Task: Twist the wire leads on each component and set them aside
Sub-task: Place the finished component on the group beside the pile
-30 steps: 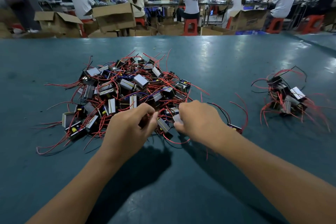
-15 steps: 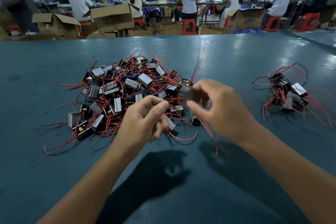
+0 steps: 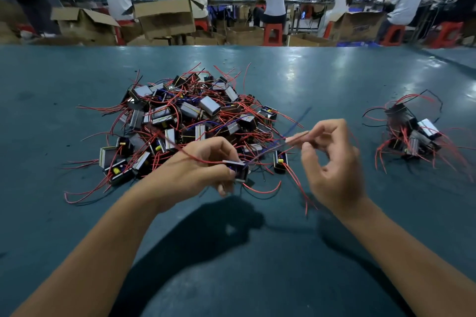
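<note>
Head view, looking down over a teal surface. Left hand raised just above the near edge of the big heap, its grip curled round one small dark component, thumb and fingers pinching the body. Wire leads run from that component up and to the right, blurred, red and blue strands together. Right hand beside it, grip pinching the far end of those leads between thumb and forefinger, other fingers curled loosely. Whether the strands are already wound on each other cannot be told through the blur. Large pile of the same components lies beyond the left hand, red leads sprawling out on all sides. One loose unit with a yellow spot lies on the surface between the two hands. Small pile sits well apart to the right, red and a few black leads sticking out. Past the far edge: open cardboard boxes, red stools, seated workers in white caps at long benches.
</note>
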A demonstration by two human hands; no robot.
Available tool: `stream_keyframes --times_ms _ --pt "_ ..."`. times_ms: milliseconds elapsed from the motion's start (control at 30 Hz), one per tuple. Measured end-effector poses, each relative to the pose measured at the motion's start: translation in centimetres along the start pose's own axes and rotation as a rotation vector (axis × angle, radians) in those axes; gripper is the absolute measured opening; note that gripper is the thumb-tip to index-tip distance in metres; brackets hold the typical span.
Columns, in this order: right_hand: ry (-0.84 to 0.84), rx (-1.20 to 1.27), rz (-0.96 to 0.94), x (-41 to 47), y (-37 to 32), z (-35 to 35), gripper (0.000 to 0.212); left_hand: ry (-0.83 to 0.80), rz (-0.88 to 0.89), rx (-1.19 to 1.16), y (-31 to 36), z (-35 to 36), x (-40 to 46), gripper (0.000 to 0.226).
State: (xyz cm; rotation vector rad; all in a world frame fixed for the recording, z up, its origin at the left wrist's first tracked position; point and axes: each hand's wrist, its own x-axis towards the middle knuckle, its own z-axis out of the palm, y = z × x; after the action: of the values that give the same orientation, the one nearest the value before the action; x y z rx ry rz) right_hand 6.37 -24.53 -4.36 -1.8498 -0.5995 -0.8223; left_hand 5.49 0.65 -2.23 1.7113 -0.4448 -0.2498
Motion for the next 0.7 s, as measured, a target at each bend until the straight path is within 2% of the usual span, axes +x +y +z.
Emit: stream_keyframes --times_ms 100,233,300,400,467,533,600,667,700 --pt "-0.095 -0.104 -0.010 0.2 1.2 0.1 0.011 0.017 -0.032 -0.065 -0.2 -0.3 -0.1 0.010" --pt "-0.434 -0.431 0.087 0.2 3.5 0.5 0.036 0.023 -0.029 -0.144 -0.3 0.0 -0.1 0.010" --pt "-0.611 -0.520 0.102 0.2 4.4 0.5 0.048 0.056 -0.029 -0.171 -0.3 0.3 0.0 0.012" --pt "-0.827 -0.601 0.096 0.4 5.1 0.4 0.055 0.103 -0.014 -0.157 -0.3 0.4 0.0 0.015" --pt "-0.818 -0.620 0.061 0.5 5.2 0.4 0.050 0.123 -0.004 -0.142 -0.1 0.6 -0.2 0.012" --pt "-0.725 -0.646 0.002 0.7 4.8 0.5 0.037 0.137 0.013 -0.119 0.2 0.8 -0.1 0.005" --pt "-0.647 -0.656 -0.057 0.9 4.4 0.5 0.031 0.151 0.011 -0.121 0.3 0.9 -0.1 0.014" --pt "-0.611 -0.610 -0.080 1.1 3.9 0.2 0.028 0.078 -0.017 -0.126 0.3 0.5 -0.3 0.019" --pt "-0.607 -0.563 -0.070 1.1 3.6 -0.1 0.025 -0.017 -0.035 -0.115 0.3 0.1 -0.5 0.015"
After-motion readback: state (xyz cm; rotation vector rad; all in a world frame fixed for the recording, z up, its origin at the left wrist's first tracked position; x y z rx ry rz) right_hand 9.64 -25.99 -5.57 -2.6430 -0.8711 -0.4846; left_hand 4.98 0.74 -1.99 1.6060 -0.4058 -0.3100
